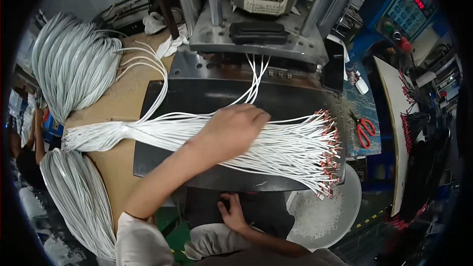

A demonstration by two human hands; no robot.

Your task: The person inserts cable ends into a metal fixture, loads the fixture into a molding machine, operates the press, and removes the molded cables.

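Observation:
A long bundle of white cables [167,127] lies across a black work plate [162,160]. Their stripped ends with small red tips [329,160] fan out at the right. My left hand [231,133] reaches over the middle of the bundle, its bent fingers closed on some cables; the fingertips are partly hidden. Just beyond it, a few white strands [255,86] rise into a metal press [256,44]. Below the plate's front edge, my right hand [232,212] rests near my lap, thumb and fingers apart, holding nothing.
Large coils of grey-white cable [76,64] lie on the wooden table [123,91] at left. Red-handled scissors [364,132] lie right of the cable ends. Below stands a white tub [351,202] with clear scraps. A blue control box [406,9] stands far right; another person's arm [37,135] shows far left.

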